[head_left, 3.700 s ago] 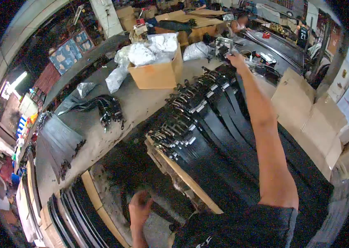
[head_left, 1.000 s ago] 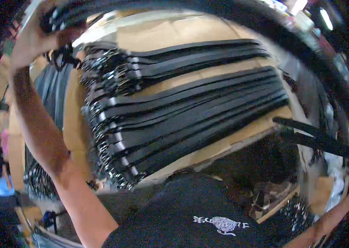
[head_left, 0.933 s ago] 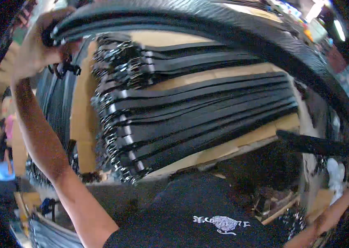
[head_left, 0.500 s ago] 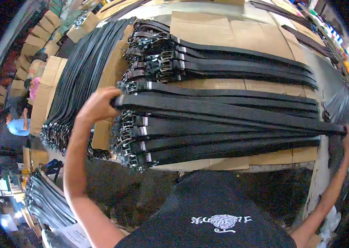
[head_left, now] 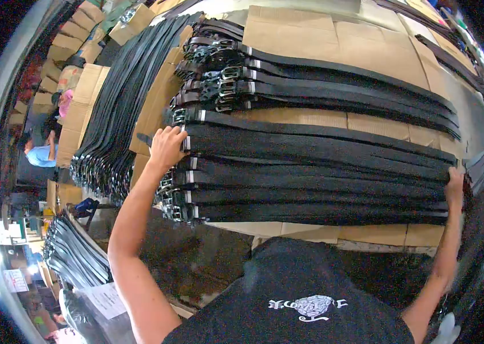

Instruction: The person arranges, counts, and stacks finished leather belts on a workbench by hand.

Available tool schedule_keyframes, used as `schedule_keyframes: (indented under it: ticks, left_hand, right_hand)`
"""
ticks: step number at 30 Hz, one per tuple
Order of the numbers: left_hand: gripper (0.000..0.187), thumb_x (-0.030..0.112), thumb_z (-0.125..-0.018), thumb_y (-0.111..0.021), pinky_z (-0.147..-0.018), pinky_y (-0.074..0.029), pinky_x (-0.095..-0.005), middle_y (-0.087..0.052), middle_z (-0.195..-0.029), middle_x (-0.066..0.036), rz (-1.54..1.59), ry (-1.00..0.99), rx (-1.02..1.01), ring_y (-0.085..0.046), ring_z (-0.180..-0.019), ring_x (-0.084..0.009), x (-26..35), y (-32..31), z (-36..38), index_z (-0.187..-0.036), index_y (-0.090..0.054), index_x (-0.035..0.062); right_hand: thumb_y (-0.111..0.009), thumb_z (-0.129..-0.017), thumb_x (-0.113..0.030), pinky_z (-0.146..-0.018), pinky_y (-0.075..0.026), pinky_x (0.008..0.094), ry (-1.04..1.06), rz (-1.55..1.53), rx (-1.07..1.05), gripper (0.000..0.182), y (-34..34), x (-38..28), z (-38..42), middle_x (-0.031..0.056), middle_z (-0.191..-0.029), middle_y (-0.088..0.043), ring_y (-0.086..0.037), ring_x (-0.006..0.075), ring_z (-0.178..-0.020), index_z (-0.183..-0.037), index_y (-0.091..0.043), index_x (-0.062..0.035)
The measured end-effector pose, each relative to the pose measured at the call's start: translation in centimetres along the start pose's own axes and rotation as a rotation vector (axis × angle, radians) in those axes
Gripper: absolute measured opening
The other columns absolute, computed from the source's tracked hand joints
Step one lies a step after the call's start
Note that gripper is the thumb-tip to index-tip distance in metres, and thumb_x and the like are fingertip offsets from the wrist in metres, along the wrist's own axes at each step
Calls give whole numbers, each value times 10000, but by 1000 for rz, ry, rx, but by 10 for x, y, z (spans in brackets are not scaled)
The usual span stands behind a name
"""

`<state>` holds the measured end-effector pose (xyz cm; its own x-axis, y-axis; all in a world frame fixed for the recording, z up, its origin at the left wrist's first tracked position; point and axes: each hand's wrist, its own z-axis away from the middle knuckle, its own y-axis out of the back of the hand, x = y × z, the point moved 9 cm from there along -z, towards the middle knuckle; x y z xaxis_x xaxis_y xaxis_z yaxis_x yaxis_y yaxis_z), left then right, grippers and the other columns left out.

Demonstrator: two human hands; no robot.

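Note:
Several black belts (head_left: 311, 140) lie side by side on cardboard, with metal buckles (head_left: 179, 198) at their left ends. My left hand (head_left: 167, 148) is closed round the buckle end of one belt in the second stack from the top of this group. At the far right, my right hand (head_left: 455, 179) is closed on the tip ends of the same belts. Farther back lies another group of black belts (head_left: 333, 86), their buckles bunched at the left.
To the left, many dark belts (head_left: 133, 97) hang over cardboard. More belts (head_left: 73, 252) lie at the lower left. A person in a blue shirt (head_left: 41, 156) is at the far left. Bare cardboard (head_left: 333, 34) spreads at the back.
The belt stretched between my hands has come down from above the pile onto it. My right hand has moved left and my left hand slightly lower. The view has shifted a little.

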<state>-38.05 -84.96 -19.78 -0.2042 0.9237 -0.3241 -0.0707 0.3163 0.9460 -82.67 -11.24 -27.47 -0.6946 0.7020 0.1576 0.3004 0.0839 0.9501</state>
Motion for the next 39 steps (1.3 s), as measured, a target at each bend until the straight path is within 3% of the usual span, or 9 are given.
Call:
schedule_keyframes:
  ticks: [7,10,13,20,26,27,29,35,39]
  left_hand:
    - [401,151,-582,-763,-766,-453,-390,-601,-880,-51,35,69,-44,-587,-879,-245,-5,-28,12,-946,-594,136]
    - [427,162,-586,-764,-770,-456,-389,-603,-881,-49,-53,59,-114,-587,-894,-250,-4,-30,2,-972,-581,138]
    - [508,200,-564,-800,-775,-456,-390,-603,-895,-51,-62,47,-224,-587,-905,-259,-4,-39,-1,-1010,-566,138]
    - [613,250,-514,-856,-771,-457,-403,-559,-966,-83,102,9,-90,-571,-919,-298,-7,-16,3,-1022,-538,120]
    - [629,243,-505,-857,-829,-412,-399,-519,-1012,-75,6,52,-14,-530,-980,-296,-1,-8,3,-1037,-544,121]
    - [631,260,-503,-855,-835,-406,-404,-520,-1019,-62,-2,82,-35,-507,-1017,-269,-1,-11,4,-1039,-549,125]
    - [698,205,-496,-844,-852,-410,-422,-530,-1084,-83,-42,97,-48,-498,-1043,-282,-2,-14,9,-1126,-556,119]
    - [655,171,-545,-830,-886,-404,-431,-531,-1182,-53,-78,201,-147,-498,-1127,-265,-21,-28,13,-1136,-548,138]
    - [642,184,-538,-845,-830,-406,-413,-532,-1112,-47,-103,202,-109,-518,-1054,-254,-10,-18,9,-1090,-523,116]
  right_hand:
    - [-495,-657,102,-941,-378,432,-27,-5,26,420,-59,7,10,196,-1092,-576,-508,372,-1074,-1064,-557,21]
    - [-500,-662,94,-959,-372,431,-211,-17,-256,444,-41,-23,-2,201,-1139,-573,-499,362,-1116,-1095,-563,19]
    - [-483,-663,93,-995,-355,431,-216,-25,-274,478,-45,-9,13,215,-1216,-550,-468,359,-1185,-1127,-568,19]
    - [-467,-669,84,-1042,-329,432,-206,10,-248,502,-79,54,26,222,-1267,-529,-466,375,-1203,-1153,-569,-1]
    - [-654,-595,34,-945,-406,415,-112,100,-141,554,-80,59,3,147,-1207,-542,-491,342,-1129,-1138,-578,-51]
    - [-633,-697,-16,-967,-414,419,-219,156,-366,533,-89,59,-2,146,-1284,-524,-475,321,-1196,-1215,-562,-114]
    - [-455,-832,-30,-999,-390,429,-214,223,-316,362,-55,24,-19,173,-1286,-526,-478,335,-1205,-1157,-605,-88]
    - [-567,-678,7,-895,-430,447,-151,116,-39,388,-22,17,-30,166,-1071,-597,-549,345,-1032,-1050,-624,-84]
    - [-668,-633,-49,-867,-437,420,-282,161,-332,479,-49,17,-21,120,-1114,-585,-538,303,-1067,-1101,-613,-131]
